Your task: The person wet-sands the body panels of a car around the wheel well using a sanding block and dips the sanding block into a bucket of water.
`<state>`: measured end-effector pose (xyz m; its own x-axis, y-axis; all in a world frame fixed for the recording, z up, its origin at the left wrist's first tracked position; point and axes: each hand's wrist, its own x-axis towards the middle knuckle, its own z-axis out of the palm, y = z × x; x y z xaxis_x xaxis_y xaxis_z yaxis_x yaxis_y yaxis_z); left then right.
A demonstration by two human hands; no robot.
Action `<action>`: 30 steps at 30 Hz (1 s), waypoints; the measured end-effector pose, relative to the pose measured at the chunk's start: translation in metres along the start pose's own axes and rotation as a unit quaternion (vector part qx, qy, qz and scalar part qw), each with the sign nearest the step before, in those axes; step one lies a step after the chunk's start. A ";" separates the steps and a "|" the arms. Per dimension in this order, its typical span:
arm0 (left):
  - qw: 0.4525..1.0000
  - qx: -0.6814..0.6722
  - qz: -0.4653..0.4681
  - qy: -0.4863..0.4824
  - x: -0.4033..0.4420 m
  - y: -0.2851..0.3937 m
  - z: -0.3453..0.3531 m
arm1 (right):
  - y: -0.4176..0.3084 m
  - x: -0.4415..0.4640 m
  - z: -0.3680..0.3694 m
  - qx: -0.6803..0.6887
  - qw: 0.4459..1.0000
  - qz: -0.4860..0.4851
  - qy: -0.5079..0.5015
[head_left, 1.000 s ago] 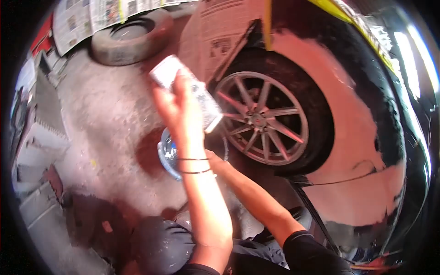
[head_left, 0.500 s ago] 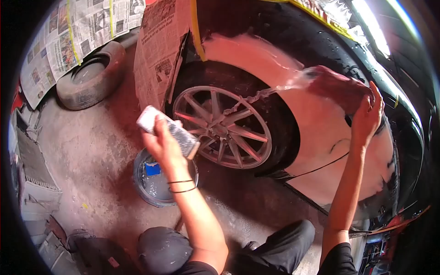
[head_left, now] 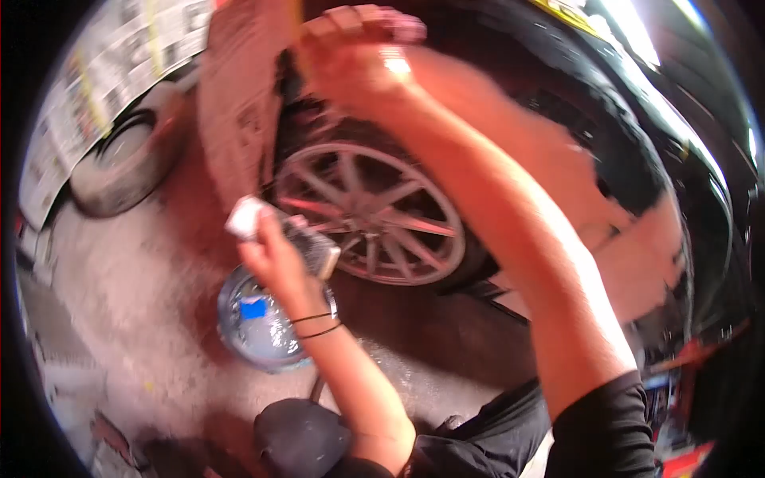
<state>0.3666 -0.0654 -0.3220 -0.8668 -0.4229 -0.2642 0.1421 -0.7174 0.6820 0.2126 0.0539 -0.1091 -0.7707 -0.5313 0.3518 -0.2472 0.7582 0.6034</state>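
Observation:
In my left hand [head_left: 272, 253] is a sanding block [head_left: 312, 245], its face dark and gritty and one end whitish; the fingers are closed around it. Below that hand stands a round bucket [head_left: 226, 325] of water with a blue piece [head_left: 253, 307] in it. My right hand [head_left: 347, 49], blurred by motion, reaches across to the upper part of the car's fender, closed on a red cloth [head_left: 405, 27] that is mostly hidden by the fingers. Under the right forearm lies a pale, matte panel area [head_left: 550, 167] between black paint.
A spoked wheel [head_left: 362, 213] sits below the fender. Newspaper masking [head_left: 235, 103] hangs left of it. A loose tire [head_left: 119, 171] lies on the concrete floor at left. A dark rounded object [head_left: 303, 434] is by my left elbow.
My right hand has swept left across the fender with the red cloth, from the right side to the upper middle. Water no longer streams from the cloth. My left hand keeps the block over the bucket.

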 end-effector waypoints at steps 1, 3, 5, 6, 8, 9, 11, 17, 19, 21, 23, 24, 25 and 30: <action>1.000 -0.004 -0.010 0.026 0.007 -0.007 -0.004 | -0.001 -0.001 0.027 -0.110 0.992 -0.054 0.029; 0.999 0.021 0.016 0.031 0.001 -0.001 -0.002 | 0.008 -0.026 0.029 -0.204 0.970 -0.093 0.093; 0.999 0.028 0.024 0.004 -0.005 -0.002 0.001 | 0.026 -0.055 0.012 -0.180 0.976 -0.056 0.112; 0.999 0.033 0.029 -0.005 -0.008 -0.007 0.004 | 0.038 -0.079 0.002 -0.139 0.982 -0.038 0.123; 0.998 0.045 0.021 -0.027 -0.010 -0.014 0.007 | 0.077 -0.123 -0.017 -0.120 0.950 -0.129 0.257; 0.998 0.044 0.016 -0.035 -0.014 -0.018 0.010 | 0.085 -0.157 -0.043 -0.078 0.972 -0.125 0.182; 0.997 0.056 0.007 -0.051 -0.025 -0.026 0.017 | 0.107 -0.221 -0.067 -0.103 0.974 -0.121 0.162; 0.991 0.063 0.026 -0.118 -0.058 -0.066 0.039 | 0.127 -0.394 -0.073 -0.137 0.988 0.025 0.069; 0.988 0.074 0.032 -0.135 -0.074 -0.076 0.047 | 0.126 -0.449 -0.052 -0.149 0.987 0.041 0.046; 0.984 0.073 0.026 -0.162 -0.090 -0.082 0.052 | 0.112 -0.495 -0.039 -0.161 0.986 0.047 -0.001; 0.982 0.078 0.013 -0.170 -0.092 -0.085 0.053 | 0.095 -0.537 -0.024 -0.174 0.983 0.024 -0.047; 0.982 0.081 0.002 -0.169 -0.098 -0.083 0.053 | 0.092 -0.574 -0.002 -0.178 0.982 0.020 -0.062; 0.983 0.077 0.006 -0.166 -0.100 -0.081 0.053 | 0.093 -0.598 0.013 -0.185 0.980 0.014 -0.075; 0.992 0.038 0.014 -0.122 -0.076 -0.083 0.031 | 0.116 -0.568 -0.048 -0.122 0.992 -0.011 0.015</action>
<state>0.4062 0.0438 -0.3375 -0.9541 -0.2893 -0.0777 0.1395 -0.6587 0.7393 0.6501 0.4256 -0.2044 -0.7476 -0.5603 0.3566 -0.1110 0.6348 0.7647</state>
